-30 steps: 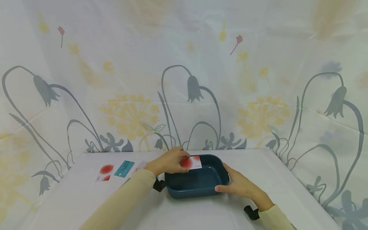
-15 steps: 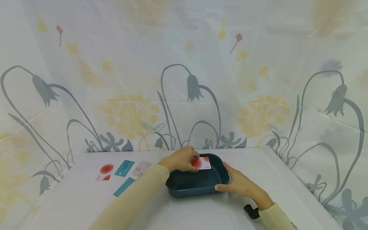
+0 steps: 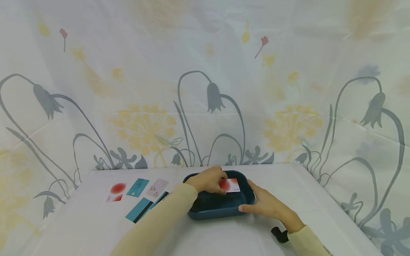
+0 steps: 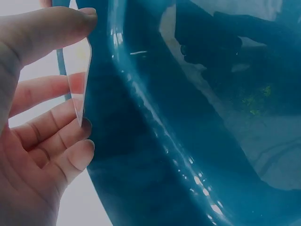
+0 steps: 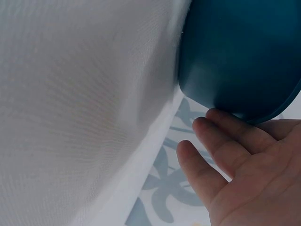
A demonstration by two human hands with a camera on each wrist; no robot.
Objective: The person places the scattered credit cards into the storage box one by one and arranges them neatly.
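A dark teal rectangular baking dish (image 3: 217, 213) stands on the table. Over its inside, toward the back, my left hand (image 3: 209, 180) pinches a white card with red circles (image 3: 234, 186). Seen from the left wrist, the thumb presses one face of the card (image 4: 78, 70) and fingers back the other; it is nearly edge-on. My right hand (image 3: 266, 203) grips the dish's right end, thumb at the front corner and fingers along the side. In the right wrist view, several fingertips (image 5: 202, 126) lie at or near its outer wall (image 5: 235, 56).
Left of the dish lie a white card with a red circle (image 3: 116, 192), a teal VIP card (image 3: 138, 187), a pale patterned card (image 3: 157, 187) and a teal card with a black stripe (image 3: 139, 209). Another striped card is partly under the left sleeve (image 3: 160, 217). A flowered cloth (image 3: 205, 135) hangs behind.
My left hand has moved right with the card, farther over the dish. More of the cards on the left have come into sight from behind the left sleeve. The right hand stays put.
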